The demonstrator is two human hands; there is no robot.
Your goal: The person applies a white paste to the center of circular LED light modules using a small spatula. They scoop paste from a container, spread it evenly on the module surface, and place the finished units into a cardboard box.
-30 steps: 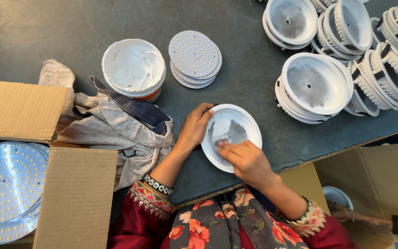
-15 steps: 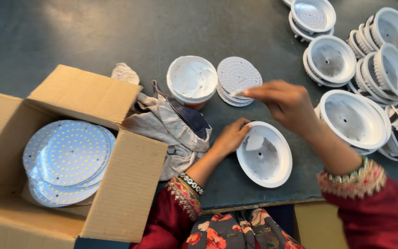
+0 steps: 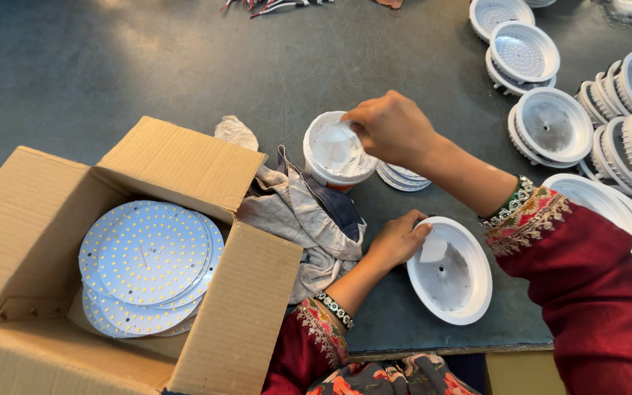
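White plastic dominates a dark grey tabletop (image 3: 148, 80). The left hand (image 3: 398, 239) steadies a shallow round dish (image 3: 451, 281) by its rim, fingers curled and pressed on the edge beside a small pale patch inside. The right hand (image 3: 390, 130) reaches forward, fingers bunched and dipping into a tub of white paste (image 3: 336, 151); whether they pinch anything cannot be told. Just beyond the tub lies a stack of thin dotted discs (image 3: 402, 177). Left of both hands: crumpled cloth (image 3: 298, 219) and a cardboard box (image 3: 206, 175) holding larger shiny dotted discs (image 3: 148, 256). More ribbed dishes (image 3: 554, 124) cluster right.

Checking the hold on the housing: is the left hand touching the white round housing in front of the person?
Touching. The head view shows the left hand resting its fingertips on the white round housing at its rim.
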